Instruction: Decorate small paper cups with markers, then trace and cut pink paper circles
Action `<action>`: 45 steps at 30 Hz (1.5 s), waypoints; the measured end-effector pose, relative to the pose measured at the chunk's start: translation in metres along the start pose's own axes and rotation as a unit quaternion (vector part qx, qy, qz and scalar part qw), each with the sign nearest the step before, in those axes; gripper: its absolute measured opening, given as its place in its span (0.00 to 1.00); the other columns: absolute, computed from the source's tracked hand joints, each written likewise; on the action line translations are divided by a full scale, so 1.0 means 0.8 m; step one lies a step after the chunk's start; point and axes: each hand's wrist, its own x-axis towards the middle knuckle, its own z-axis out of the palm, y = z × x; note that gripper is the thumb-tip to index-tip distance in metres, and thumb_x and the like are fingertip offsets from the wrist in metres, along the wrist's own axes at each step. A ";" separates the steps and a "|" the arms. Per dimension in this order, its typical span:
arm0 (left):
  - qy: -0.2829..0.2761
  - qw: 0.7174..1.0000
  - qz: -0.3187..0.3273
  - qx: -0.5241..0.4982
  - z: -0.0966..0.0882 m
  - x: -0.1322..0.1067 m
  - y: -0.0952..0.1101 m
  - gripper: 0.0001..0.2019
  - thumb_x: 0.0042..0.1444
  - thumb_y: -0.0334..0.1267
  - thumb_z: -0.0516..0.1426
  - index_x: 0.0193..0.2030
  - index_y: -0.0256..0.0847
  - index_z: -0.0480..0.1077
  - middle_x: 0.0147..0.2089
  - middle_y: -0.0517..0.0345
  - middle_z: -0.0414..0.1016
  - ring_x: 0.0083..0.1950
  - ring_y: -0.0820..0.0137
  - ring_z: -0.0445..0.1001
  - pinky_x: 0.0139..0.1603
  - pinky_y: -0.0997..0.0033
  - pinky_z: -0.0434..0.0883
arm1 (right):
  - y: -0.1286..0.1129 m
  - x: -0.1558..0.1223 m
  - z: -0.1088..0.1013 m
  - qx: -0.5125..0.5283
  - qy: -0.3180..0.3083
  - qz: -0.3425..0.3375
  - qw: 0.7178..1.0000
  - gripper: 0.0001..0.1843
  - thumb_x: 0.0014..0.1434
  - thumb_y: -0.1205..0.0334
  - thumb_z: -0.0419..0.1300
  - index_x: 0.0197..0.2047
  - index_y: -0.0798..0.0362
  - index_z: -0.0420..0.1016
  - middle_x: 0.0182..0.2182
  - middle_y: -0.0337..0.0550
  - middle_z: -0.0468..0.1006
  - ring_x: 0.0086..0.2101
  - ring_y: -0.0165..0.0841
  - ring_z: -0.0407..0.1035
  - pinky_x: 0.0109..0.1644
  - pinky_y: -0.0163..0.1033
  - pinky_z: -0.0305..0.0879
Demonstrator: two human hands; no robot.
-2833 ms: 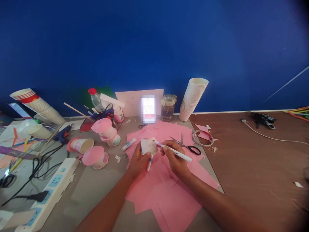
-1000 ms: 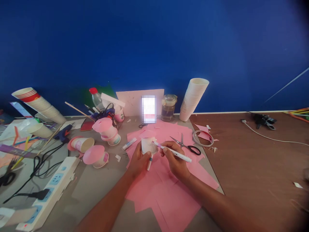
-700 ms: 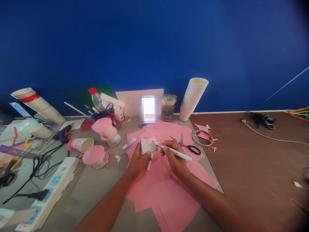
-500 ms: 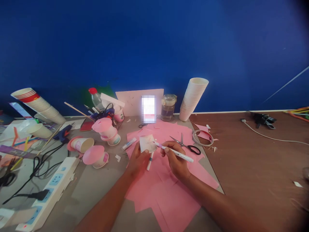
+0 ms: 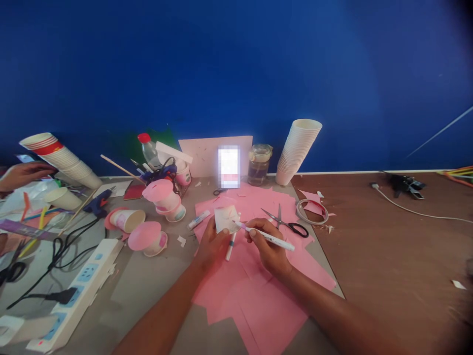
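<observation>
Between the thumb and fingers of my left hand [image 5: 211, 246] is a small white paper piece [image 5: 225, 219], faintly marked; whether it is flat card or part of a cup I cannot tell. My right hand [image 5: 269, 249] is closed around a white marker [image 5: 271, 238], its tip at the right side of the white paper piece. Below them pink paper sheets [image 5: 258, 301] lie spread and overlapping. A second marker [image 5: 229, 248] lies on the sheets under my left hand. Scissors [image 5: 288, 223] rest with blades apart to the right, and a glue stick-like tube [image 5: 198, 220] lies to the left.
Paper cups with pink discs [image 5: 145, 236] stand at left, near a power strip [image 5: 79, 291] and black cables. Along the wall are a lit phone [image 5: 229, 166], a glass jar [image 5: 259, 165] and stacked cups [image 5: 298, 153]. Another person's hand [image 5: 27, 176] is at far left.
Another person's hand has come into view at the far left. My marker's tip has shifted slightly down and left against the white paper piece; both my hands keep their grip.
</observation>
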 end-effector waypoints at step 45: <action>0.003 1.000 -0.002 -0.002 -0.006 0.000 0.000 0.16 0.54 0.40 0.57 0.50 0.45 0.67 0.52 0.54 0.72 0.56 0.61 0.67 0.56 0.63 0.63 | 0.027 -0.002 0.004 -0.166 0.040 -0.125 0.977 0.13 0.65 0.63 0.49 0.53 0.50 0.61 0.44 0.49 0.73 0.42 0.36 0.71 0.46 0.45 0.71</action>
